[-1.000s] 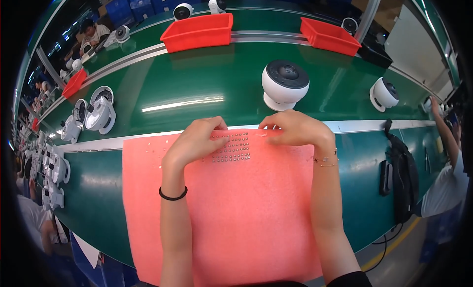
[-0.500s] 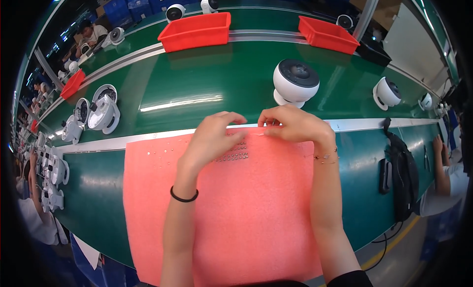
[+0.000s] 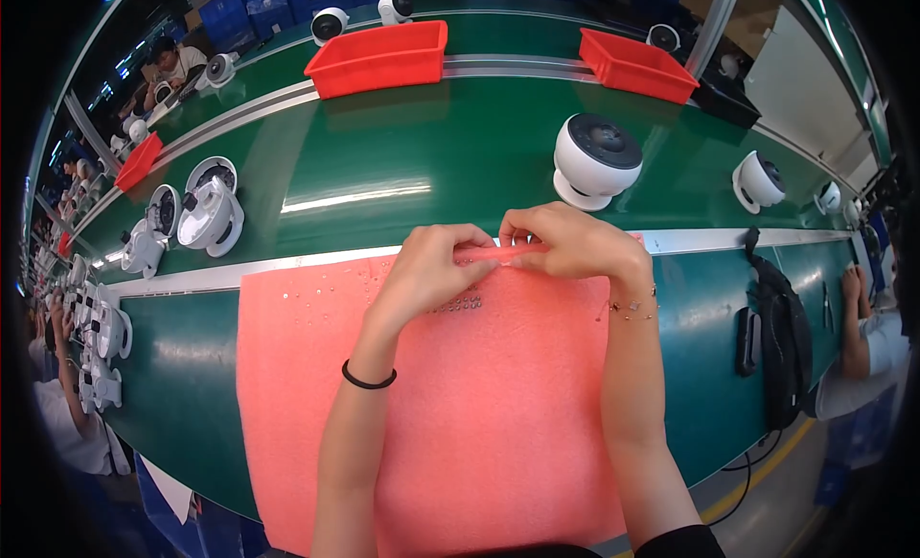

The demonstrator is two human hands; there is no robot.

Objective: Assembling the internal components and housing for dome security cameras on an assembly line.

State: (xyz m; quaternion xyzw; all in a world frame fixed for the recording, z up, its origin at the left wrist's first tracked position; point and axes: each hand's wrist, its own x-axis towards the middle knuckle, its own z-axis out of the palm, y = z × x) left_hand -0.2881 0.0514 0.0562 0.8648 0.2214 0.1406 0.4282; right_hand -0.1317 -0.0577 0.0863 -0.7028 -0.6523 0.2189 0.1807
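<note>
A pink foam sheet (image 3: 479,414) lies in front of me on the green bench. At its far edge, my left hand (image 3: 428,266) and my right hand (image 3: 572,246) are close together, thumbs and fingertips pinching the raised foam between them. Whether a tiny part is also in the fingertips cannot be seen. Just below my left hand, small metal screws (image 3: 467,303) stand in rows on the sheet, partly hidden by that hand. More small, shiny pieces (image 3: 309,294) are scattered at the sheet's upper left.
A white camera-like device (image 3: 598,162) with a dark face stands on the green conveyor (image 3: 422,146) beyond my hands. Opened white housings (image 3: 211,216) stand at left. Red bins (image 3: 379,59) line the far rail. A black bag (image 3: 786,337) lies at right; other people work at both sides.
My left hand has moved right, close to my right hand, and the foam edge between them is now pinched up. Devices on the near conveyor have shifted right; those beyond the rail, slightly left.
</note>
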